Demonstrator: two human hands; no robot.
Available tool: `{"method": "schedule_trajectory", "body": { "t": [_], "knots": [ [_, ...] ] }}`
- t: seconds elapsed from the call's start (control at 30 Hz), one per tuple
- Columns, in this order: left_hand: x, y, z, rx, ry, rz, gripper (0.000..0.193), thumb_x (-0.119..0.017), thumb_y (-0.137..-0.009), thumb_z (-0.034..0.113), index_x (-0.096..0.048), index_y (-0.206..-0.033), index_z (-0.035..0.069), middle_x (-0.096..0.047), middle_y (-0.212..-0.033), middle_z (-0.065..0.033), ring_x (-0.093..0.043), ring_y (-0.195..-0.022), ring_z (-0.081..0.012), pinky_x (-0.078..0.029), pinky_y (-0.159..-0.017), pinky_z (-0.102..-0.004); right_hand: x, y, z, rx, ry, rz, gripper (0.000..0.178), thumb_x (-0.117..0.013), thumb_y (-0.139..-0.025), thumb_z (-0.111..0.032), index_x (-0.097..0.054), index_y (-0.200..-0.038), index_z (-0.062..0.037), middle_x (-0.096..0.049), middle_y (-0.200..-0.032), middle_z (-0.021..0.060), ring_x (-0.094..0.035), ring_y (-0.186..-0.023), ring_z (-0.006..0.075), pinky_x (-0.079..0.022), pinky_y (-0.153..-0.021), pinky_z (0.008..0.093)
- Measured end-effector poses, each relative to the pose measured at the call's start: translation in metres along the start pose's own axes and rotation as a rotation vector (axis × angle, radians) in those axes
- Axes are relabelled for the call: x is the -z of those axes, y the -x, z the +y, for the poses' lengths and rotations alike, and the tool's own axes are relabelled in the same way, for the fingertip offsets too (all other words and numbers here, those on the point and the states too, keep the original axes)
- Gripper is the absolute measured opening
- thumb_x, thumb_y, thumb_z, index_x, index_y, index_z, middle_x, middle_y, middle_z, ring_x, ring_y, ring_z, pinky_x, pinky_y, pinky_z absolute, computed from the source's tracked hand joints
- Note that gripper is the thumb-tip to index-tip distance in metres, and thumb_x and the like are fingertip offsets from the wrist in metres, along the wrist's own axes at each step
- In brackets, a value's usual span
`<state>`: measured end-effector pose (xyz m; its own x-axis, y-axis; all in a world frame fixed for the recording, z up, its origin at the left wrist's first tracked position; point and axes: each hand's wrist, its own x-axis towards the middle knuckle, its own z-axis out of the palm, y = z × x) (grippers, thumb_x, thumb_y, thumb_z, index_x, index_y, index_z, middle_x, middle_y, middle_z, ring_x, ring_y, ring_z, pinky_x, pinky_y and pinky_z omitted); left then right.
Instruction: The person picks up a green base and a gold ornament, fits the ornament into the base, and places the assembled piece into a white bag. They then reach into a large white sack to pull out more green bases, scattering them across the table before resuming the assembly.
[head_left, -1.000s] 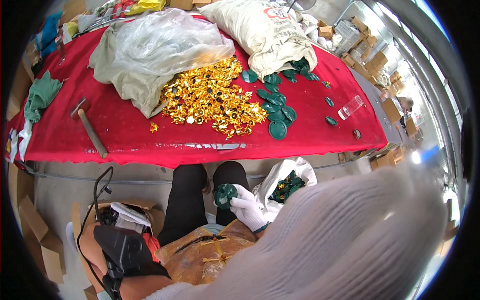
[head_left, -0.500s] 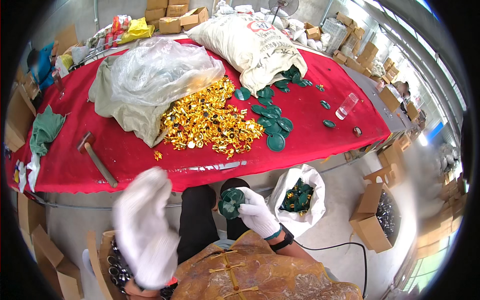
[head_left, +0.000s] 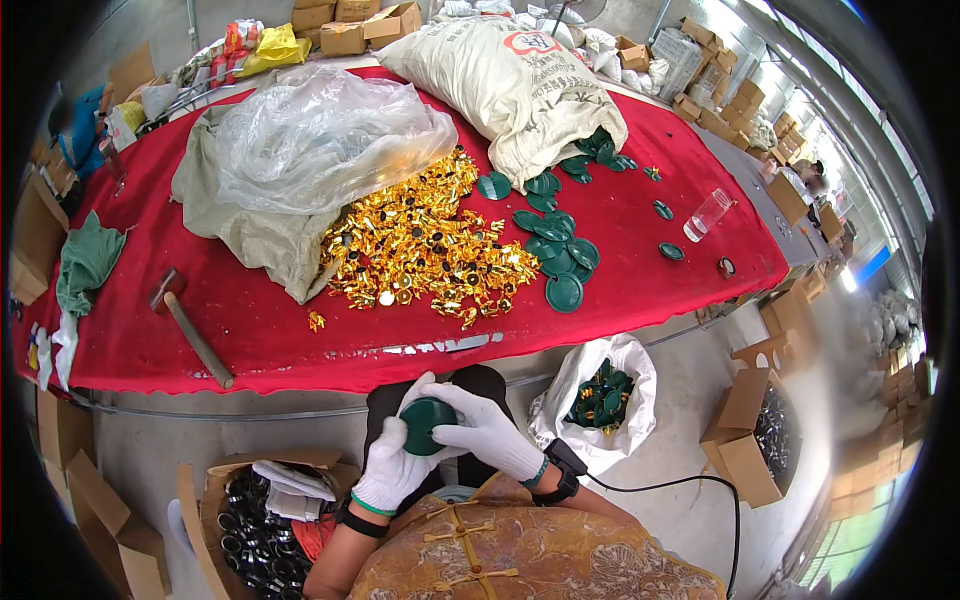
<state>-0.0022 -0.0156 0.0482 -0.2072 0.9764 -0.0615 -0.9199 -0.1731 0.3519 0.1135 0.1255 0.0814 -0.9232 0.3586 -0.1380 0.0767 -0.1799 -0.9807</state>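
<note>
A round dark green plastic disc [head_left: 427,424] is between my two white-gloved hands, over my lap. My left hand [head_left: 392,470] cups it from the left and below, its fingers round the rim. My right hand [head_left: 488,432] pinches the disc from the right, thumb and fingers on its face and edge. Whether a second disc lies beneath is hidden. On the red-covered table [head_left: 270,345], a pile of shiny gold flower-shaped pieces [head_left: 430,250] lies ahead of my hands. More green discs [head_left: 565,292] spread to its right.
A wooden-handled hammer [head_left: 195,335] lies at the table's left. Beside my right arm, a white sack [head_left: 640,420] holds green and gold pieces. A carton of black rings [head_left: 250,535] with folded white cloth [head_left: 290,480] stands at my left. A black cable [head_left: 690,480] trails right.
My left hand, a blur at the left over the carton, has come in to the disc. My right hand has shifted slightly left with it. The folded cloth in the carton is now uncovered.
</note>
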Motion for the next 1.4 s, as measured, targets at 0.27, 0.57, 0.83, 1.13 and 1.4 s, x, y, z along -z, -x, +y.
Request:
{"method": "schedule_trajectory", "body": {
  "t": [0.27, 0.57, 0.83, 1.13, 1.4],
  "knots": [
    [0.001, -0.012, 0.001, 0.057, -0.093, 0.186, 0.065, -0.064, -0.103, 0.017, -0.039, -0.163, 0.016, -0.055, -0.152, -0.0071, -0.056, -0.138, -0.027, -0.053, -0.108, -0.0504, 0.004, -0.005, 0.006, 0.415, 1.088, 0.167, 0.068, -0.077, -0.084, -0.019, -0.055, -0.146, -0.0043, -0.046, -0.152, 0.0248, -0.037, -0.148, 0.0477, -0.024, -0.127, 0.0619],
    [0.017, 0.003, 0.003, -0.033, 0.047, 0.279, 0.046, -0.067, -0.101, 0.011, -0.054, -0.145, 0.013, -0.067, -0.128, -0.018, -0.071, -0.103, -0.0313, -0.056, -0.068, -0.0344, 0.073, -0.069, -0.036, 0.613, 1.387, 0.345, 0.05, -0.075, -0.077, -0.004, -0.064, -0.126, -0.0052, -0.069, -0.118, 0.012, -0.062, -0.112, 0.0345, -0.048, -0.095, 0.0459],
    [0.021, 0.016, 0.001, -0.049, 0.047, 0.289, 0.044, -0.068, -0.1, 0.012, -0.056, -0.143, 0.013, -0.067, -0.127, -0.0199, -0.07, -0.102, -0.0355, -0.059, -0.07, -0.0376, 0.098, -0.105, -0.034, 0.503, 1.613, 0.192, 0.049, -0.074, -0.08, -0.006, -0.063, -0.128, -0.0057, -0.066, -0.093, 0.0113, -0.062, -0.096, 0.0338, -0.048, -0.083, 0.048],
    [0.012, 0.007, 0.011, -0.114, 0.022, 0.203, 0.044, -0.067, -0.105, 0.022, -0.054, -0.146, 0.015, -0.067, -0.128, -0.0179, -0.072, -0.103, -0.0313, -0.06, -0.074, -0.0368, 0.063, -0.066, -0.038, 0.466, 0.611, 0.13, 0.045, -0.064, -0.091, 0.007, -0.068, -0.134, -0.0064, -0.067, -0.118, 0.007, -0.067, -0.103, 0.0168, -0.054, -0.09, 0.0295],
    [-0.016, -0.001, 0.007, -0.194, 0.042, 0.225, 0.038, -0.055, -0.111, 0.041, -0.054, -0.141, 0.017, -0.065, -0.129, -0.0089, -0.068, -0.11, -0.0261, -0.06, -0.086, -0.0418, -0.009, -0.018, -0.007, 0.641, 0.493, 0.067, 0.04, -0.07, -0.081, 0.008, -0.07, -0.119, -0.0043, -0.071, -0.112, 0.0121, -0.068, -0.114, 0.0313, -0.046, -0.119, 0.0478]
  ]
}}
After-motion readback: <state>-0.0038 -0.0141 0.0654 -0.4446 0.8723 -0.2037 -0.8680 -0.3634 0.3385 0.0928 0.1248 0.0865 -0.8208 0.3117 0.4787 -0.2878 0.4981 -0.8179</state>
